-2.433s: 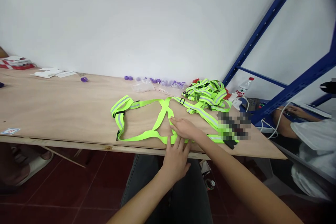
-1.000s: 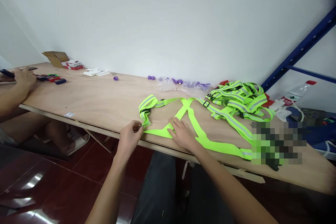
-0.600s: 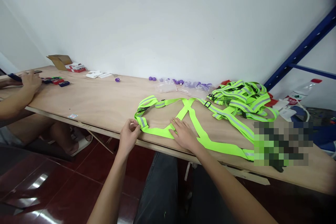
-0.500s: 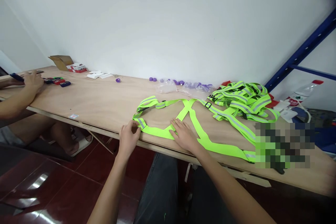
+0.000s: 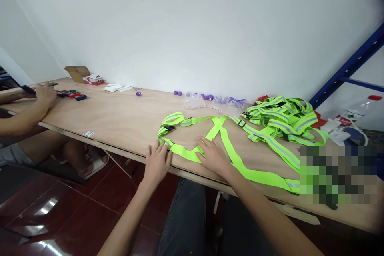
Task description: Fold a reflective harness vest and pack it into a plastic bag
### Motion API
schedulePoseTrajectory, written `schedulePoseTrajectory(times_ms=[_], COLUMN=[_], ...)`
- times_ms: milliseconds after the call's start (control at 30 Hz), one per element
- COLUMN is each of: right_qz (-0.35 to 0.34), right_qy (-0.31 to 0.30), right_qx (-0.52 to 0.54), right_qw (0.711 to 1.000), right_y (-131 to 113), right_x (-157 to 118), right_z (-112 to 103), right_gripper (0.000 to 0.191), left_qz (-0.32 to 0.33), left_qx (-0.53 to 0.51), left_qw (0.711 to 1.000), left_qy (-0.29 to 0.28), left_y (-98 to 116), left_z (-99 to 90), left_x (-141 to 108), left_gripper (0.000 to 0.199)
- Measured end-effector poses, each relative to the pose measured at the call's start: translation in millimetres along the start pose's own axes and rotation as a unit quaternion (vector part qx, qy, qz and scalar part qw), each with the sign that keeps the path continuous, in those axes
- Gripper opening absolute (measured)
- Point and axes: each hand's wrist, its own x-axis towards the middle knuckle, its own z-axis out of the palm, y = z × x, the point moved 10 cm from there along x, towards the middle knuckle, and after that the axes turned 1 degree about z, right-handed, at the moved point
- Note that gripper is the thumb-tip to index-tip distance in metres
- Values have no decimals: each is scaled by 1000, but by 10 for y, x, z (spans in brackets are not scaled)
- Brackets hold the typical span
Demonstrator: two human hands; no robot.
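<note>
A neon yellow-green reflective vest (image 5: 220,128) made of straps is spread along the table's near edge. Its straps cross behind my right hand, and black buckles show along its upper side. My left hand (image 5: 156,162) lies palm down with its fingers apart, the fingertips at the vest's left end beside a grey-striped strap piece. My right hand (image 5: 213,156) rests with fingers stretched out over the lower strap, close to where a diagonal strap joins it. Neither hand is closed around the fabric. The vest's right end runs into a blurred-out patch.
A tangled pile of similar reflective straps (image 5: 285,120) lies at the right, near a red-capped bottle (image 5: 357,110). Purple pieces and clear plastic bags (image 5: 195,101) lie along the wall. Further left are a cardboard box (image 5: 77,74) and a co-worker's hand (image 5: 45,94).
My left hand has opened from a pinch at the vest's left end and now lies flatter there. My right hand stays on the strap. The view has shifted slightly left.
</note>
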Motion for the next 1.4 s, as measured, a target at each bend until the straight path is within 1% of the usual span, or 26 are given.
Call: schedulePoseTrajectory(times_ms=[67, 133, 167, 200, 300, 333, 400, 467, 567, 633, 700, 767, 833, 900, 1000, 1067, 1200, 1267, 1333, 1400], right_qz=[-66, -108, -106, -90, -10, 9, 15, -3, -25, -32, -39, -47, -50, -50, -45, -41, -46, -51, -56, -55], right_qy=[39, 61, 61, 55, 5, -16, -49, -66, -69, -51, -25, -5, 2, 3, 5, 9, 15, 20, 24, 25], right_qx=[19, 54, 75, 95, 163, 174, 167, 145, 146, 153, 154, 154, 159, 166, 164, 160, 165, 170, 178, 184], right_qw=[997, 991, 990, 990, 987, 985, 985, 987, 987, 986, 987, 987, 986, 985, 985, 986, 985, 984, 982, 981], right_y=[-185, -367, -427, -463, -471, -466, -472, -479, -461, -439, -430, -431, -434, -436, -427, -416, -406, -406, -410, -411], right_x=[93, 233, 329, 437, 745, 821, 926, 976, 982, 967, 945, 921, 901, 887, 880, 881, 883, 881, 877, 876], right_z=[-115, -177, -174, -153, 9, 72, 164, 216, 259, 262, 252, 250, 257, 260, 255, 255, 277, 282, 273, 260], right_gripper=[39, 24, 18, 19, 37, 39, 36, 31, 30, 30, 30, 31, 33, 34, 36, 38, 36, 36, 37, 37], left_qz=[9, 15, 16, 16, 17, 17, 16, 9, -8, 0, 26, 47, 43, 25, -18, -39, -38, -30, -30, -52], left_qx=[-9, -9, -6, -2, 16, 23, 34, 49, 68, 87, 112, 130, 132, 126, 91, 54, 1, -60, -166, -280], left_qw=[1000, 999, 999, 999, 998, 998, 997, 996, 993, 993, 992, 990, 989, 991, 995, 998, 999, 996, 979, 948], left_qy=[-21, -37, -43, -48, -57, -60, -67, -78, -93, -78, -50, -40, -44, -41, -21, -6, 26, 66, 118, 143], left_y=[44, 74, 82, 87, 98, 99, 89, 57, -1, 9, 59, 82, 34, -56, -221, -304, -374, -412, -500, -642], left_z=[45, 60, 60, 56, 29, 17, -11, -38, -61, -89, -108, -78, -26, 4, 10, 5, -66, -170, -282, -302], left_x=[1, 16, 26, 37, 67, 79, 122, 207, 428, 616, 789, 912, 985, 1023, 1040, 1042, 1060, 1069, 1068, 1067], left_gripper=[28, 29, 29, 30, 33, 34, 40, 42, 35, 30, 26, 22, 19, 20, 29, 31, 23, 23, 23, 25])
